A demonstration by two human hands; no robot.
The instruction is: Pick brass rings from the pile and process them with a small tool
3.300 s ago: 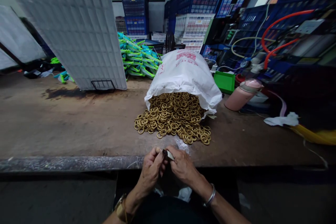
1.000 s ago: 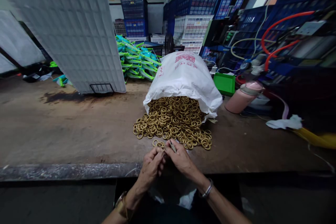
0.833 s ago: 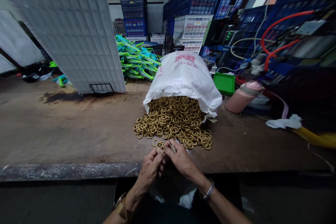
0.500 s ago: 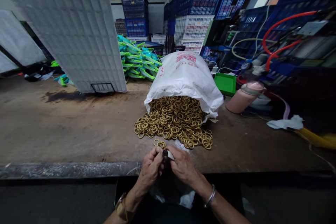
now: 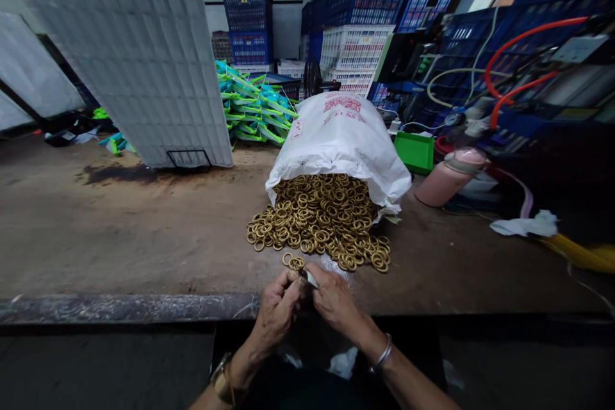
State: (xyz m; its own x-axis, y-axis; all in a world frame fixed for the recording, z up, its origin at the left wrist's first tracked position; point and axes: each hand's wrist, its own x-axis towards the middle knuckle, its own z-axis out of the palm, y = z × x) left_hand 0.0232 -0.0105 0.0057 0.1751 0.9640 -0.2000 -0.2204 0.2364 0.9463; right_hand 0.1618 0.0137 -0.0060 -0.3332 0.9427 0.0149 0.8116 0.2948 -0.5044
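My left hand (image 5: 277, 302) is closed in a pinch at the table's front edge. Whatever sits between its thumb and fingers is small, dark and mostly hidden. Close against it, my right hand (image 5: 336, 300) is closed too, with a small pale piece (image 5: 312, 279) showing by its thumb and forefinger; its kind is unclear. A few loose brass-coloured rings (image 5: 293, 261) lie just beyond my fingertips. Behind them a large heap of the same rings (image 5: 327, 224) spills from the mouth of a white woven sack (image 5: 336, 141) lying on its side.
The brown wooden table (image 5: 144, 243) has a worn front edge. A grey-white ribbed panel (image 5: 144, 70) stands at left, beside green and blue items (image 5: 259, 109). At right are a green tray (image 5: 414, 152), a pink bottle (image 5: 449, 178) and red hoses (image 5: 523, 38). Crates (image 5: 358, 48) are stacked behind.
My hands stay together in the same place, with the fingers shifted slightly. The dark tip between them shows less now. The whole view has shifted a little; the rings and sack look unchanged.
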